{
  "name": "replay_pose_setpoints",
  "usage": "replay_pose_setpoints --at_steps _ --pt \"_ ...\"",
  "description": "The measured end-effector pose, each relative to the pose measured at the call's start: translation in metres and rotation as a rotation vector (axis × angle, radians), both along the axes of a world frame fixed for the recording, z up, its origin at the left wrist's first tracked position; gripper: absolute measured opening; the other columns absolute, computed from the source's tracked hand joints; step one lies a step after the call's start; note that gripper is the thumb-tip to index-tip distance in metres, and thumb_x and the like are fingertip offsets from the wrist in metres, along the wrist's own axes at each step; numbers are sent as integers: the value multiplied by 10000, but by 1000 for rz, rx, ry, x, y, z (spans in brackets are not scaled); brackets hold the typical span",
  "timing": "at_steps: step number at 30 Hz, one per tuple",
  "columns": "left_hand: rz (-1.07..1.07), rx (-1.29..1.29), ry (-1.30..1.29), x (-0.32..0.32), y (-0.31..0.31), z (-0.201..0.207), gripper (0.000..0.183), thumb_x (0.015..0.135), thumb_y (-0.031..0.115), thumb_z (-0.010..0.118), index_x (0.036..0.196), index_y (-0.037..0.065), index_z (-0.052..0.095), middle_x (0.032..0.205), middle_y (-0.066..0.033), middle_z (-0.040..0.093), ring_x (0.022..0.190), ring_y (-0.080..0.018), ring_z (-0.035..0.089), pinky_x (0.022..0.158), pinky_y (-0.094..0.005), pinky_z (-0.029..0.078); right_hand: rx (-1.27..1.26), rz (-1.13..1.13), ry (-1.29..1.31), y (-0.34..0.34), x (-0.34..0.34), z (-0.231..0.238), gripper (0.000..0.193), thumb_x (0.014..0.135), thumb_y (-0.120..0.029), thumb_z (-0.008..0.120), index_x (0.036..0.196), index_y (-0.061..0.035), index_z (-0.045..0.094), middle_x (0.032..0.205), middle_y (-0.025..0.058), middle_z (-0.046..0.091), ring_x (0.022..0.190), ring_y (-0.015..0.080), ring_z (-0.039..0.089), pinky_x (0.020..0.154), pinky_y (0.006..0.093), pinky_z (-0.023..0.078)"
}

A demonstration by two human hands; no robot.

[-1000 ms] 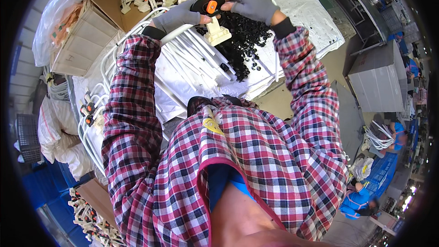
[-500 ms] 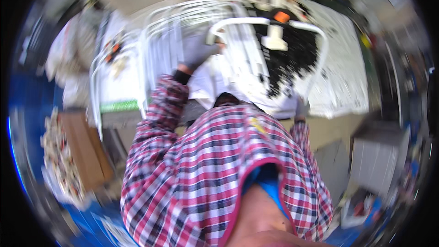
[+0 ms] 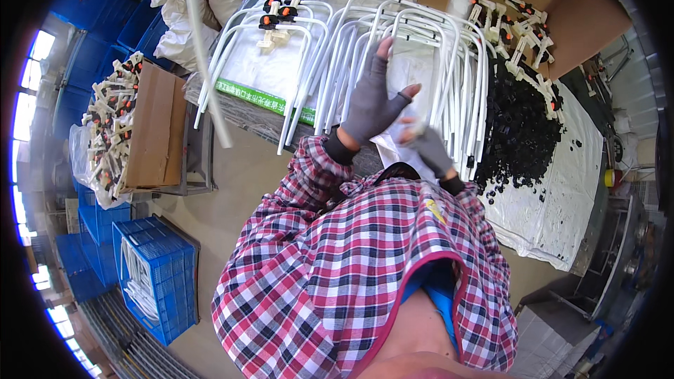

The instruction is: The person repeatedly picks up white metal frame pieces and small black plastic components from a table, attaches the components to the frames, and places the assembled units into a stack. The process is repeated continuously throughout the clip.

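Observation:
My left hand point(image 3: 373, 102), in a grey fingerless glove, is raised over the white tube frames point(image 3: 400, 17) with its fingers spread and nothing in it. My right hand point(image 3: 430, 147), gloved the same way, is beside it, nearer my body; its fingers are smeared by motion. A blurred white bent tube point(image 3: 202, 49) passes through the air at the left, apart from both hands. Several U-shaped frames point(image 3: 309, 31) with cream, black and orange clamps point(image 3: 270, 20) lie on the left of the table.
Small black parts point(image 3: 519, 130) are heaped on white sheeting point(image 3: 547, 221) at the right. A cardboard box point(image 3: 593, 17) of clamps stands behind them. Another clamp-filled box point(image 3: 158, 126) and a blue crate point(image 3: 172, 274) are at the left. White sacks point(image 3: 186, 14) stand behind.
My left hand has let go of the white tube frame with the clamp and now is open. My right hand has come up toward the left one. The view has swung left.

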State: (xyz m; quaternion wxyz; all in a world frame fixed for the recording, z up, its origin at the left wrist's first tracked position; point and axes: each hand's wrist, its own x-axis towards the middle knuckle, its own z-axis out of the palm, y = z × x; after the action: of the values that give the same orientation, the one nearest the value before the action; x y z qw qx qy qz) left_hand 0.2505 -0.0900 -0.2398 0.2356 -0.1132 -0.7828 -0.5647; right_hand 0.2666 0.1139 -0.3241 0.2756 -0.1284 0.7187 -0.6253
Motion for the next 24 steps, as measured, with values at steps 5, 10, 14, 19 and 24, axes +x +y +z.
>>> replay_pose_setpoints --at_steps 5,10,14,19,24 --pt "369 -214 -477 -24 -97 -176 546 868 157 657 1354 -22 486 1147 -262 642 1062 -346 629 983 -455 453 375 394 297 -1 23 -18 530 894 -446 633 1221 -29 622 1146 178 648 1089 338 622 945 396 481" --pt "-70 439 -681 -29 -288 -249 507 1050 290 391 1502 73 318 1470 -172 409 1327 -314 455 1075 -455 438 481 49 329 -17 14 -26 391 896 -387 632 1030 -23 682 962 183 698 908 317 671 804 398 512" --pt "283 -1725 -507 -64 -336 -267 579 1031 449 378 1536 177 300 1552 -149 338 1381 -332 394 1128 -448 342 521 -221 388 -5 3 33 396 886 -426 647 1050 -68 688 974 153 704 926 309 666 810 409 501" --pt "311 -888 -224 -142 -179 -149 657 969 515 523 1439 67 420 1440 -208 452 1285 -359 498 1021 -470 446 572 -601 269 70 56 54 403 895 -419 649 1071 -58 678 984 142 707 938 302 670 812 401 508" --pt "-502 -44 307 -130 30 139 520 1028 189 506 1462 -40 336 1448 -228 463 1340 -316 475 1118 -435 393 802 -895 63 91 121 59 418 913 -439 620 1075 -57 676 994 157 703 937 307 675 811 402 516"
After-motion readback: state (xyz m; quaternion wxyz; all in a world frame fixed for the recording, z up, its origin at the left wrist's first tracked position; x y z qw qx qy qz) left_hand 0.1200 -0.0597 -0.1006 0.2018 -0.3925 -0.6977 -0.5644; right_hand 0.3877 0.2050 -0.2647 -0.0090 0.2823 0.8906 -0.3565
